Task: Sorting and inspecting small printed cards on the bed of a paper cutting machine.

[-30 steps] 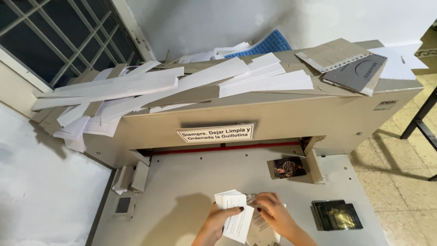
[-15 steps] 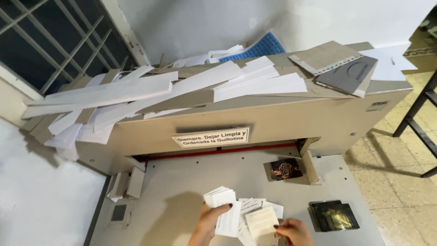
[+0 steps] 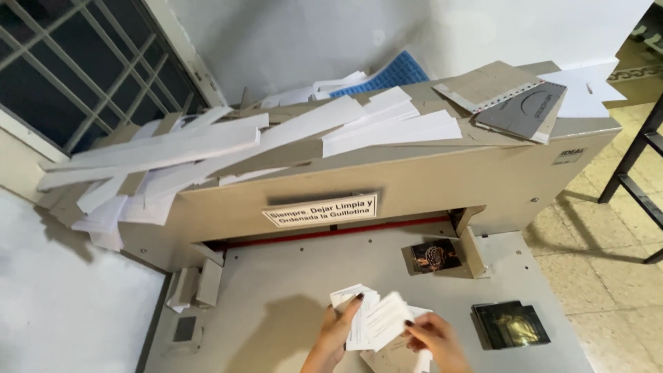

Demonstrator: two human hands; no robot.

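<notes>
At the bottom of the head view, my left hand (image 3: 340, 333) holds a fan of small white cards (image 3: 353, 304) above the grey table of a paper guillotine (image 3: 276, 311). My right hand (image 3: 434, 337) grips one more white card (image 3: 388, 318), tilted and overlapping the fan. A few further cards lie on the table beneath my hands. Both wrists are cut off by the frame's lower edge.
The beige cutter body (image 3: 442, 186) carries a white label (image 3: 322, 210) and a red line at its slot. Long white paper strips (image 3: 207, 148) and booklets (image 3: 514, 103) pile on top. Two stacks of dark prints (image 3: 510, 323) (image 3: 435, 257) rest on the table. A barred window (image 3: 76, 69) is at the left.
The view has shifted slightly. My right hand has lifted a card from the pile on the table and brought it up against the fan in my left hand.
</notes>
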